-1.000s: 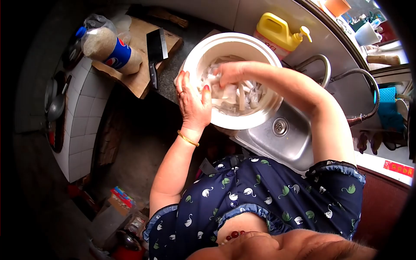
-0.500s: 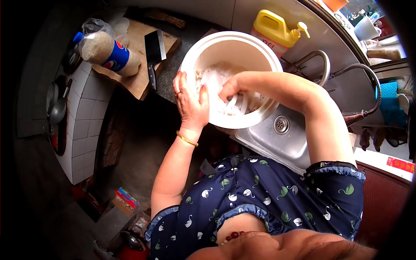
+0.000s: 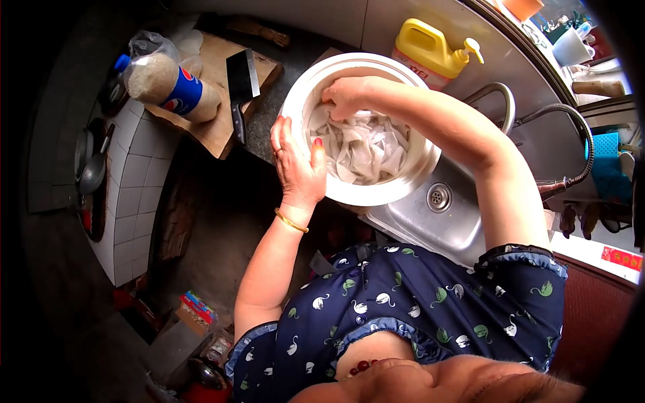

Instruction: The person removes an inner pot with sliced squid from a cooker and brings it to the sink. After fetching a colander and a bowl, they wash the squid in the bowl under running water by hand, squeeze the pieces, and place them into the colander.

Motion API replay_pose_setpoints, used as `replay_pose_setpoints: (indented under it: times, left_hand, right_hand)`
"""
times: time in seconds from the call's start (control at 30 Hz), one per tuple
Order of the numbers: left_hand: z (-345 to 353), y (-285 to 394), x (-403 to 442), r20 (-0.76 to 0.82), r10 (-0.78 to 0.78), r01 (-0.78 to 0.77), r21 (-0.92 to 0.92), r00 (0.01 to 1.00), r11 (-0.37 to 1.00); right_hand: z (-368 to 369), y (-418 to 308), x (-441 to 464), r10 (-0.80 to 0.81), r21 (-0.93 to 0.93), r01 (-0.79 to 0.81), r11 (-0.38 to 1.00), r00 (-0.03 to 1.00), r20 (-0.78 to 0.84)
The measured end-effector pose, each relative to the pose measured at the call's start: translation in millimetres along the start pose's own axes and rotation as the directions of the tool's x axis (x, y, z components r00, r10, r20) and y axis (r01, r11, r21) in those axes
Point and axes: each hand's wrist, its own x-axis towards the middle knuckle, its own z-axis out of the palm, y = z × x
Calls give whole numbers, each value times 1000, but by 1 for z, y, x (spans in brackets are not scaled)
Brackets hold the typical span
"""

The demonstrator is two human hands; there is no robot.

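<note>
At the bottom of the frame is a dark blue top (image 3: 416, 302) with white and green swans on it. Above it, near the middle top, is a big white tub (image 3: 371, 193). The left hand (image 3: 299, 164) holds the tub's left side, with its thumb on the rim and its other fingers bent around the outside. The right hand (image 3: 346, 97) is inside the tub, at the upper left of the wet white strips (image 3: 366, 151). Its fingers are curled down, but I cannot tell if they pinch a strip. The metal sink (image 3: 410, 215) is just below and right of the tub. At the upper left, a knife (image 3: 243, 77) and a bottle of pale grains (image 3: 158, 80) lie on a wooden board (image 3: 201, 131). A yellow jug (image 3: 424, 46) stands behind the tub, at the upper right.
</note>
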Motion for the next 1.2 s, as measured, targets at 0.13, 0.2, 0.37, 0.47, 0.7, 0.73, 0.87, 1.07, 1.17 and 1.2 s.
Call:
replay_pose_setpoints:
  times: [0.13, 0.2, 0.37, 0.47, 0.7, 0.73, 0.87, 1.07, 1.17, 1.2]
  left_hand:
    - [-1, 0, 2, 1, 0, 0, 4, 1000, 1000]
    - [1, 0, 0, -5, -2, 2, 6, 1000, 1000]
    - [-3, 3, -1, 4, 10, -10, 20, 1000, 1000]
    - [-3, 5, -1, 2, 5, -5, 16, 1000, 1000]
    - [-1, 0, 0, -15, 14, -13, 6, 1000, 1000]
    - [0, 1, 0, -14, 11, -11, 0, 1000, 1000]
    - [0, 2, -1, -10, 10, -10, -10, 1000, 1000]
    - [-2, 5, 0, -7, 35, -35, 11, 999, 999]
    - [-1, 2, -1, -13, 29, -29, 10, 999, 1000]
    - [-1, 2, -1, -14, 23, -23, 6, 1000, 1000]
  right_hand:
    - [42, 11, 33, 88, 177, -103, 979, 992, 94]
    - [55, 0, 39, 63, 244, -112, 963, 978, 201]
    - [114, -16, 37, 24, 529, -408, 744, 808, 589]
    - [92, -20, -16, 88, 384, -583, 716, 621, 779]
    - [59, 10, -7, -132, -25, 159, 987, 890, 436]
    - [33, 5, -14, 60, -49, -46, 998, 936, 346]
    - [6, 30, -15, 131, 90, -135, 987, 990, 49]
    - [51, 42, -11, 374, 185, -403, 897, 911, 171]
    - [59, 41, -14, 246, 438, -548, 713, 781, 574]
    - [55, 22, -36, 285, 544, -598, 588, 783, 552]
